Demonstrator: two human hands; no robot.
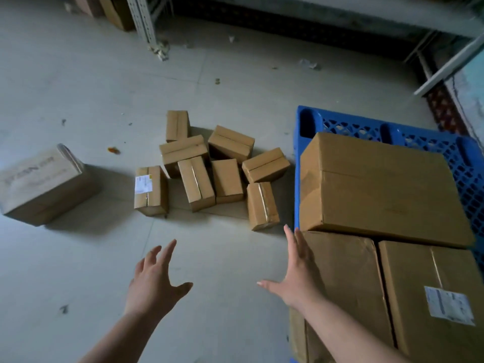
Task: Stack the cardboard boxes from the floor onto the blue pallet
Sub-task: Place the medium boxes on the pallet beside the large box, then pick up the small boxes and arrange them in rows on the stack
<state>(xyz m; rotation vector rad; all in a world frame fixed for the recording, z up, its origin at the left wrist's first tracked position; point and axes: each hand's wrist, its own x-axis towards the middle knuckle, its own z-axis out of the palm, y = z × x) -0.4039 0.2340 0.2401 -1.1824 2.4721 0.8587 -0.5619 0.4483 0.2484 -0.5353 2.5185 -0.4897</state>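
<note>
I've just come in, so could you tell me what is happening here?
A person is moving cardboard boxes from the floor to the blue pallet. Three big boxes already sit on it. Both hands, left hand and right hand, are open and empty, reaching toward the cluster of small boxes on the floor.

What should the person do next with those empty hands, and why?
Probably reach forward and down to the nearest small box, which lies on the floor beside the blue pallet. Both the left hand and right hand are open and hold nothing, several small boxes are on the floor, and only three large boxes sit on the pallet.
</note>
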